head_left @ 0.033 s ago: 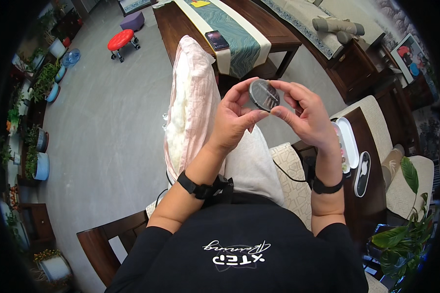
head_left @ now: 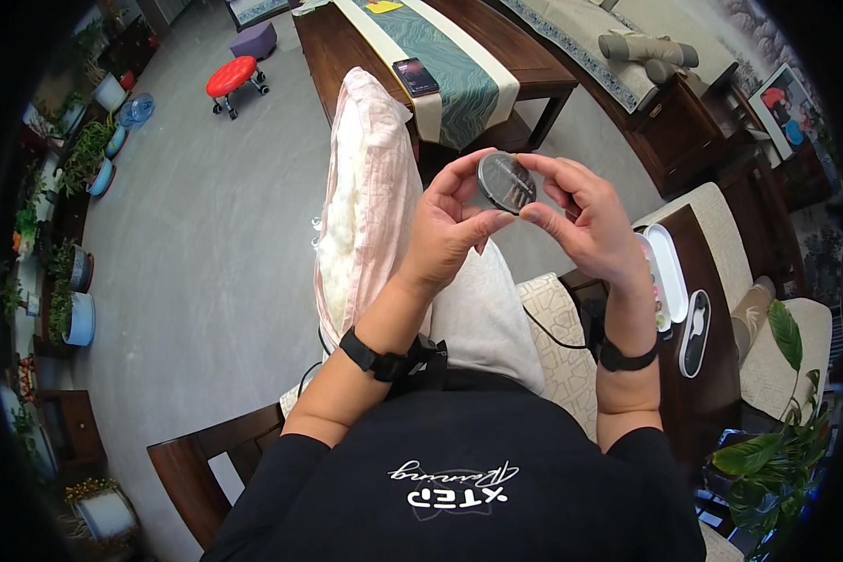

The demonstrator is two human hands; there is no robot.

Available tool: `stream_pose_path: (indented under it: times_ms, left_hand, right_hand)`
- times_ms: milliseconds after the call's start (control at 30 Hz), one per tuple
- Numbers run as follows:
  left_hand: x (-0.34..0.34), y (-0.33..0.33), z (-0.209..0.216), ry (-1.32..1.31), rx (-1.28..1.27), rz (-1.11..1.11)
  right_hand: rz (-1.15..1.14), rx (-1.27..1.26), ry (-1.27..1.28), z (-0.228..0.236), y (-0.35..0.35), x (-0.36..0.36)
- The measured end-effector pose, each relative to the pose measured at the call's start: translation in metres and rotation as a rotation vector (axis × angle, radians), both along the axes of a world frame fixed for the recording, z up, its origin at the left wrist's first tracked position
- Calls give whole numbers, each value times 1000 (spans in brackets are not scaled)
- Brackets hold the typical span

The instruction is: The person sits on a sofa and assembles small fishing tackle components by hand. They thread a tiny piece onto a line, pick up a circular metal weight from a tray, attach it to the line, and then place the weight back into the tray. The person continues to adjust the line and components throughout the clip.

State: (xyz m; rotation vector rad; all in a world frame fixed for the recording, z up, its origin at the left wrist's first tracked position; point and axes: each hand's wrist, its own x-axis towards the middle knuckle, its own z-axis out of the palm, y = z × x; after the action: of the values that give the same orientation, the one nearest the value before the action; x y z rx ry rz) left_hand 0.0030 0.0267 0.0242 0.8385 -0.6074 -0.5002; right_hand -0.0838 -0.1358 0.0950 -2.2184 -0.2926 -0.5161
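Between both hands I hold a small round flat case (head_left: 507,184), dark with a shiny, see-through-looking face; a few slim pale marks show on it, too small to make out. My left hand (head_left: 448,217) pinches its left edge between thumb and fingers. From the other side, my right hand (head_left: 583,214) grips the rim with thumb and forefinger. Left of my left hand, a pale pink pillow (head_left: 384,169) stands across my lap, its side gaping and white stuffing (head_left: 348,201) showing.
An open white case (head_left: 665,272) with small coloured items and an oval black-and-white case (head_left: 693,334) lie on the dark side table at right. Ahead, a phone (head_left: 415,77) rests on the wooden table's runner (head_left: 459,103). A red wheeled stool (head_left: 231,77) and potted plants stand left.
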Motion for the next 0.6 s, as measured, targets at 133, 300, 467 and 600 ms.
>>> stream_pose_path:
  times_ms: [133,300,467,600]
  left_hand:
    - [0,1,0,34,-6,-50]
    - [0,0,-1,66,-21,-93]
    - [-1,-1,-3,45,-15,-94]
    - [-1,-1,-3,55,-20,-107]
  right_hand:
    - [11,38,35,-3,-2,-1]
    - [28,45,45,-5,-6,-2]
    - [29,25,37,-7,-8,-3]
    - [36,-1,26,-7,-10,-4]
